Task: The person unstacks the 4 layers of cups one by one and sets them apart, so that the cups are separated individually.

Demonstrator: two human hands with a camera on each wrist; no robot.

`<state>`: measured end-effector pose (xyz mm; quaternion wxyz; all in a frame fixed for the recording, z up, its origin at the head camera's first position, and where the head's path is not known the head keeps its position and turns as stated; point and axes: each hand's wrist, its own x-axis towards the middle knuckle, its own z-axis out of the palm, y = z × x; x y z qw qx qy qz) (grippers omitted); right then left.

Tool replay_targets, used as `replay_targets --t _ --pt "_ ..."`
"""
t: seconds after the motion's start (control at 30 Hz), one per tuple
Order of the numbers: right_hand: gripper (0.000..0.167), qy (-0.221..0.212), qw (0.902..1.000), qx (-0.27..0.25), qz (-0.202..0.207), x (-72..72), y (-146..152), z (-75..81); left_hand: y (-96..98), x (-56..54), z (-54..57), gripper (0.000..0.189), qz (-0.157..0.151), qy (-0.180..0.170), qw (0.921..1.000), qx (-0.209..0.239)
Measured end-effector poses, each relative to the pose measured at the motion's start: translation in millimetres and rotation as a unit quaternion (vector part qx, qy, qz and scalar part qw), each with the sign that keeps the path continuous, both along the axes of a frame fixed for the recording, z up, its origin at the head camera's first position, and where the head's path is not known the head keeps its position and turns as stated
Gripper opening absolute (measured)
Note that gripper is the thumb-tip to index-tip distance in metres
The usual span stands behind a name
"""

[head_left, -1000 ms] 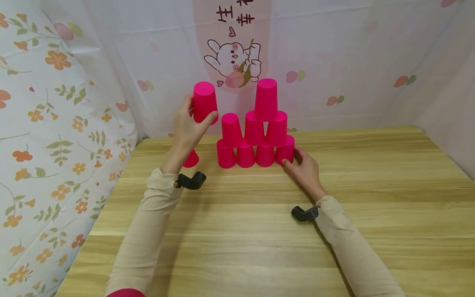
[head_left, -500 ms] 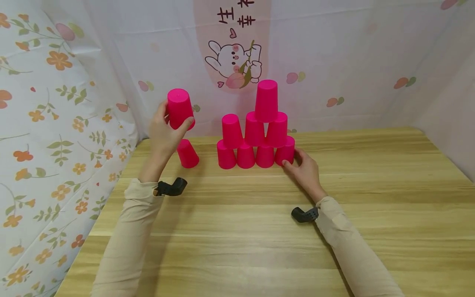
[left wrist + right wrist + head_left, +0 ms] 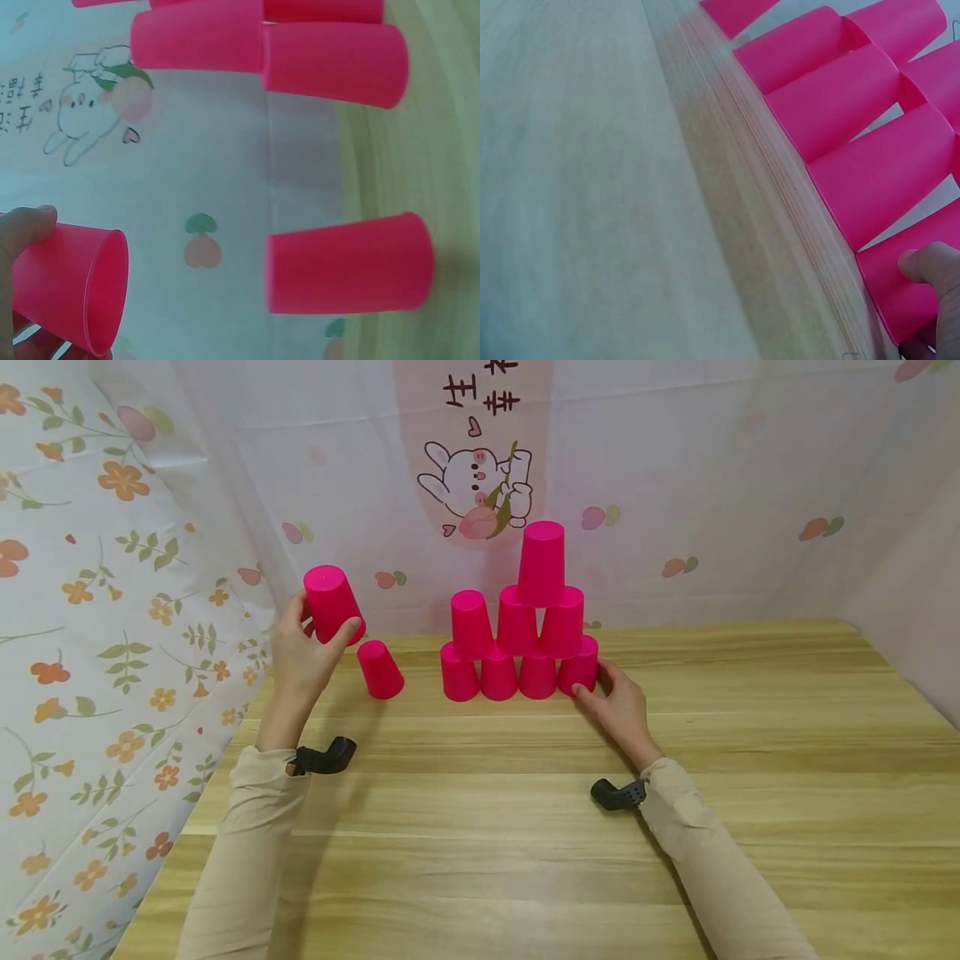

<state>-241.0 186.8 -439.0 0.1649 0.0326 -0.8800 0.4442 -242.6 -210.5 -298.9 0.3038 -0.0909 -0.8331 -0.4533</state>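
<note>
My left hand [image 3: 298, 650] grips a pink plastic cup [image 3: 332, 602], mouth down and slightly tilted, in the air at the left. Just right of it and lower, a lone upside-down pink cup [image 3: 381, 670] stands on the table. The left wrist view shows the open mouth of the held cup [image 3: 106, 292], apart from the lone cup [image 3: 349, 266]. My right hand [image 3: 621, 706] holds the rightmost bottom cup [image 3: 579, 662] of a cup stack, thumb on its front; its other fingers are mostly hidden behind. A single cup [image 3: 542, 564] tops the stack, above a middle row of three [image 3: 471, 627].
The stack's bottom row [image 3: 498, 677] stands near the back of the wooden table [image 3: 480, 843]. A printed white curtain [image 3: 712, 485] hangs behind, and a floral cloth [image 3: 112, 693] hangs along the left side. Black wrist devices [image 3: 326, 756] sit at both cuffs.
My left hand has carried its cup left and down, away from the stack, uncovering the lone cup from view. My right hand and the stack have stayed in place.
</note>
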Motion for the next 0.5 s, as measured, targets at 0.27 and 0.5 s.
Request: replay_targets --t 0.27,0.5 --pt "0.057 0.001 1.0 -0.004 0.006 1.9 0.6 0.5 -7.7 0.5 -19.4 0.052 0.002 0.002 0.9999 0.014" --pt "0.056 0.001 0.9999 -0.007 0.008 1.3 -0.1 1.1 -12.8 2.3 -37.3 0.054 0.021 -0.025 0.9993 0.018"
